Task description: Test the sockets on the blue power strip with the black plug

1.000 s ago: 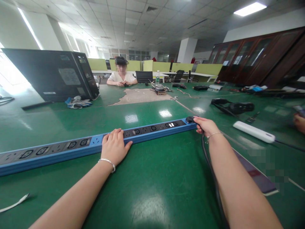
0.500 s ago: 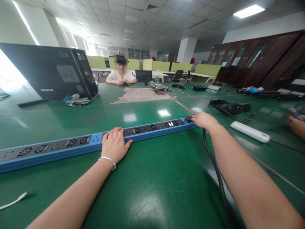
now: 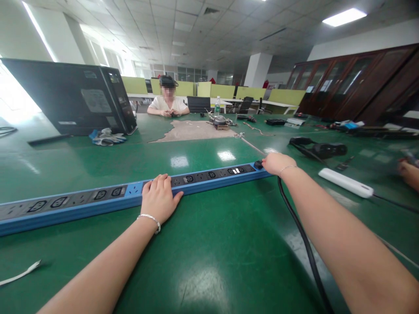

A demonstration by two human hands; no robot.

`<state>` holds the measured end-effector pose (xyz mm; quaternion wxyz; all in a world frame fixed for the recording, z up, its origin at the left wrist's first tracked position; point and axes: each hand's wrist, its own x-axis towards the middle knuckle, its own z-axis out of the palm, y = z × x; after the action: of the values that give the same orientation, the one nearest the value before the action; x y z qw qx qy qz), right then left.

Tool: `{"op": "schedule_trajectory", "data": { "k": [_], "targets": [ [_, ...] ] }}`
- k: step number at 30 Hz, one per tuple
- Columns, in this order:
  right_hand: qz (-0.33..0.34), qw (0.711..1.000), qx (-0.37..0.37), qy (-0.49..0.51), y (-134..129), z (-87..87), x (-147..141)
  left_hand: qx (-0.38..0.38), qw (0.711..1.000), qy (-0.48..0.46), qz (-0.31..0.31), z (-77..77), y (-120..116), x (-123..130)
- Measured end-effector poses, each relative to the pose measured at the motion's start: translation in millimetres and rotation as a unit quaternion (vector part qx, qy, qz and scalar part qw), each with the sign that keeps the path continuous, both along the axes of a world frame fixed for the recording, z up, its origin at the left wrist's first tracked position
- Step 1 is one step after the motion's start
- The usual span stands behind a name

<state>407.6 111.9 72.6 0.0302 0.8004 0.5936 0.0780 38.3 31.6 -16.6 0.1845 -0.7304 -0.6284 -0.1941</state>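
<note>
A long blue power strip (image 3: 209, 185) with black sockets lies slantwise across the green table. My left hand (image 3: 159, 196) grips it near its middle, fingers over the top and the thumb along the near side. At the strip's right end, my right hand (image 3: 277, 164) is closed on a black plug (image 3: 258, 165), which sits against the last socket. How deep the plug is in cannot be seen. A thick black cable (image 3: 299, 224) hangs from under this hand towards the table's near edge.
A black computer case (image 3: 75, 96) and work gloves (image 3: 107, 137) are at the left. To the right lie a white power strip (image 3: 346, 182) and a black device (image 3: 317, 148). A white cable end (image 3: 21, 274) lies near left. A person (image 3: 168, 102) sits opposite; another person's hand (image 3: 408, 172) shows at right.
The view has shifted slightly. Both hands stay on the same spots of the strip and plug; the black cable below my right hand has swung a little to the right.
</note>
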Motion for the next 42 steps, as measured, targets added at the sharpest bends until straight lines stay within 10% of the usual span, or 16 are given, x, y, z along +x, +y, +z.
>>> {"op": "schedule_trajectory", "data": {
  "k": [42],
  "targets": [
    [-0.009,0.999,0.033,0.04,-25.5,-13.5,-5.9,-0.003,1.0,-0.012,-0.007,0.4,-1.1,-1.0]
  ]
}}
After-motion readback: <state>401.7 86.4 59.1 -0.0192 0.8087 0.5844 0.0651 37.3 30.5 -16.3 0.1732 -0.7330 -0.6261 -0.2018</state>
